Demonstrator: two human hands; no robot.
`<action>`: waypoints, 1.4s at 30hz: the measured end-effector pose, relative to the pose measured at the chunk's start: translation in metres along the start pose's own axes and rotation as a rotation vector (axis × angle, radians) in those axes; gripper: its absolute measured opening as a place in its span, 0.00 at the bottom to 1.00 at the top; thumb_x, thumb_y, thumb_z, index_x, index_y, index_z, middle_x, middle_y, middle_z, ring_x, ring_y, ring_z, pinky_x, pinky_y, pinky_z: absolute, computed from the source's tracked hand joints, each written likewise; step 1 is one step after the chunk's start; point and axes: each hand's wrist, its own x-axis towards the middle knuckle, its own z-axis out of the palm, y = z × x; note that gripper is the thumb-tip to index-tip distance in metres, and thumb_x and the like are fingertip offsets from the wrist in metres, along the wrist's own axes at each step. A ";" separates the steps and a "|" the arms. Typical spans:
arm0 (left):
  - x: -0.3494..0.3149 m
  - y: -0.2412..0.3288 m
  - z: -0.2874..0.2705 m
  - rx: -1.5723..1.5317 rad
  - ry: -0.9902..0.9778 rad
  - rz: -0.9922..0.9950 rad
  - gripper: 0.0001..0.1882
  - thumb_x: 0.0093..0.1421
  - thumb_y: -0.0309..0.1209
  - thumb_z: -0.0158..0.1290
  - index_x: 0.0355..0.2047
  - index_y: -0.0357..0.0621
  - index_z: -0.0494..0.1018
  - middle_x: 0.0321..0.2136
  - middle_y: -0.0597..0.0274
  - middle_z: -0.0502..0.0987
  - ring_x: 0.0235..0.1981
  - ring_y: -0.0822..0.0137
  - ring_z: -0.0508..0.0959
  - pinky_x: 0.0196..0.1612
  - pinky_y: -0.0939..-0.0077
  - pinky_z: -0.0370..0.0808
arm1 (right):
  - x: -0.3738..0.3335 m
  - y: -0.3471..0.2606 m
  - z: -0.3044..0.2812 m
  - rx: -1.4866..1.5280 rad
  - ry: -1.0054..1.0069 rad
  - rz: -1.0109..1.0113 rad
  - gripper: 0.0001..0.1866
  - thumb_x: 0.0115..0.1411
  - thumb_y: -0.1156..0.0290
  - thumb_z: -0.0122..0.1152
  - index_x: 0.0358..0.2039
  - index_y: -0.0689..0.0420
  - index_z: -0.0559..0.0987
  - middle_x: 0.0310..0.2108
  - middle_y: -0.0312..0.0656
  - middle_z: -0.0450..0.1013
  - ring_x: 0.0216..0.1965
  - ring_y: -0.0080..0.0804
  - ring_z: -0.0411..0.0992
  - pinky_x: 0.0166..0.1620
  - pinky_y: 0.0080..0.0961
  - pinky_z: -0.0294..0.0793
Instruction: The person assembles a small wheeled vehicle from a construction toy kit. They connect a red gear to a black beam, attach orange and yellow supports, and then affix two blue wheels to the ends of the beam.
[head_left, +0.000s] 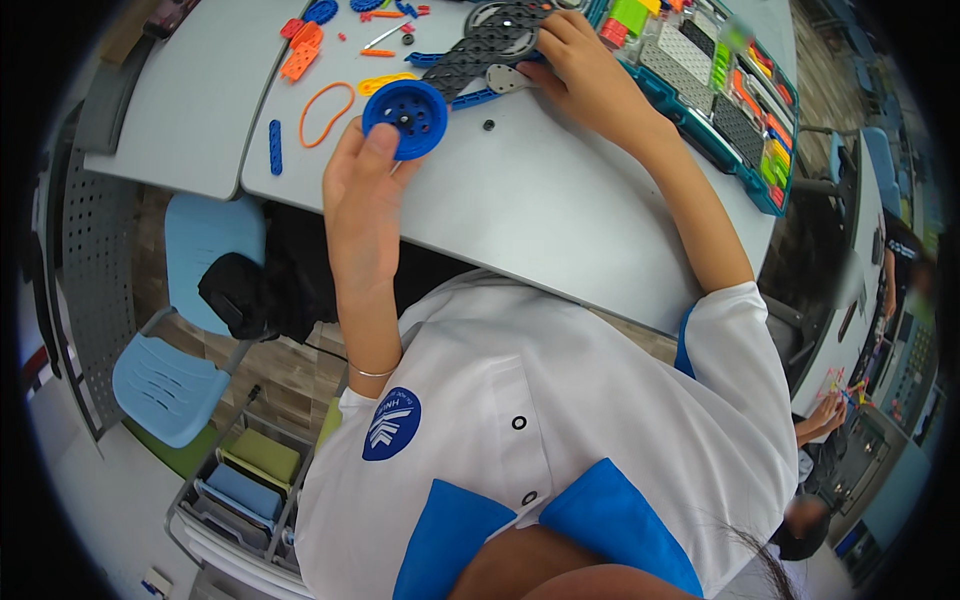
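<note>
My left hand (365, 190) pinches a round blue toy-building wheel (428, 128) with holes in its face and a dark hub at its centre. The thumb lies on the wheel's near rim, above the table's near edge. At the far middle of the table, my right hand (585, 75) grips the right side of a dark grey perforated building-kit assembly (470, 58). This assembly carries round grey wheel-like parts, a light grey rounded piece (507, 79) and blue beams (474, 99). My right fingertips are partly hidden against it.
Left of the assembly lie an orange band (326, 115), a blue beam (275, 147), yellow (385, 83) and orange pieces (300, 55). A small black ring (489, 125) sits before it. A teal sorting case (690, 130) of parts stands at right. Blue chairs (170, 390) are at left; people work far right.
</note>
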 end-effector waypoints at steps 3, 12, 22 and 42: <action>-0.003 0.003 0.009 0.007 -0.062 -0.004 0.19 0.65 0.34 0.53 0.49 0.30 0.71 0.44 0.53 0.78 0.50 0.65 0.78 0.59 0.67 0.72 | -0.006 0.002 0.001 -0.044 -0.066 0.083 0.14 0.55 0.74 0.64 0.38 0.66 0.71 0.41 0.53 0.66 0.48 0.54 0.64 0.54 0.42 0.67; 0.002 -0.011 0.004 -0.979 -0.505 -0.418 0.29 0.66 0.42 0.49 0.60 0.32 0.65 0.66 0.37 0.54 0.65 0.40 0.61 0.60 0.55 0.72 | -0.007 -0.032 -0.060 1.475 0.083 0.641 0.26 0.65 0.74 0.58 0.62 0.63 0.66 0.53 0.43 0.71 0.54 0.29 0.70 0.55 0.27 0.72; 0.002 -0.015 0.029 -1.332 -0.370 -0.593 0.32 0.68 0.46 0.46 0.65 0.37 0.58 0.62 0.49 0.62 0.42 0.65 0.66 0.39 0.77 0.68 | -0.024 -0.045 -0.050 1.171 -0.025 0.211 0.29 0.57 0.75 0.63 0.59 0.66 0.69 0.58 0.46 0.67 0.61 0.36 0.66 0.63 0.40 0.68; -0.009 -0.021 0.038 -0.880 -0.432 -0.224 0.31 0.69 0.52 0.30 0.56 0.41 0.68 0.51 0.56 0.73 0.44 0.56 0.70 0.38 0.70 0.67 | -0.019 -0.041 -0.035 1.463 -0.079 0.373 0.25 0.65 0.67 0.47 0.60 0.65 0.70 0.60 0.46 0.69 0.59 0.34 0.69 0.59 0.31 0.70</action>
